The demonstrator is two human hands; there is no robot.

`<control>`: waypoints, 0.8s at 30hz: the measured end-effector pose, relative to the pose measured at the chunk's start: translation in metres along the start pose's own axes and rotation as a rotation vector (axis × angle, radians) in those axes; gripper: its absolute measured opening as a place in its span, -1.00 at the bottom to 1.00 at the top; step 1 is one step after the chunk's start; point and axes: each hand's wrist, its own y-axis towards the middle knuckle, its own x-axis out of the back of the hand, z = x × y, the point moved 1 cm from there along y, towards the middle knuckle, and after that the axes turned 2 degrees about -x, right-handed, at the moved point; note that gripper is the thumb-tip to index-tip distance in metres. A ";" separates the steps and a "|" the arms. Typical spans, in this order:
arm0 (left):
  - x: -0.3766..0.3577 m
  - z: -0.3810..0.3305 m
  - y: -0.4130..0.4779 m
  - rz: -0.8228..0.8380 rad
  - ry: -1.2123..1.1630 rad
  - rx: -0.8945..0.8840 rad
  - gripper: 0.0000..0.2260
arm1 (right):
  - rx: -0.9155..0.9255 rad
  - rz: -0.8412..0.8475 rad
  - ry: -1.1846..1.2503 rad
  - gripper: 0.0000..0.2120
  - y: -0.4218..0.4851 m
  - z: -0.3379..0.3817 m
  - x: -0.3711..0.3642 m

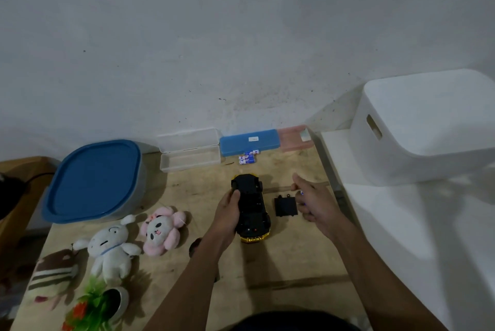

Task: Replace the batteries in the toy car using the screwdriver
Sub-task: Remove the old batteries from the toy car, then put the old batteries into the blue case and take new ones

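Two hands in | left hand [231, 206] clamped on upturned toy car [250, 207] | right hand [312, 200] beside battery cover [285, 206], fingers curled, grip unclear

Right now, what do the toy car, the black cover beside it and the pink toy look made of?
Toy car: likely hard plastic, matte black underside, shiny yellow edge at the bumper. Black cover: apparently the same matte black plastic, flat with small tabs. Pink toy: soft plush fabric, fuzzy and rounded in outline.
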 end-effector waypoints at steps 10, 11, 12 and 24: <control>-0.010 0.014 0.008 -0.022 0.181 -0.080 -0.77 | 0.028 0.026 -0.071 -0.75 0.012 -0.013 0.003; -0.011 0.013 0.008 -0.039 0.184 -0.093 -0.76 | 0.025 0.021 -0.074 -0.75 0.014 -0.013 0.003; -0.011 0.013 0.007 -0.060 0.191 -0.106 -0.75 | 0.020 0.012 -0.075 -0.75 0.015 -0.013 0.002; -0.007 0.020 0.009 -0.165 0.222 -0.084 -0.58 | 0.104 -0.050 -0.256 -0.80 0.021 -0.018 0.003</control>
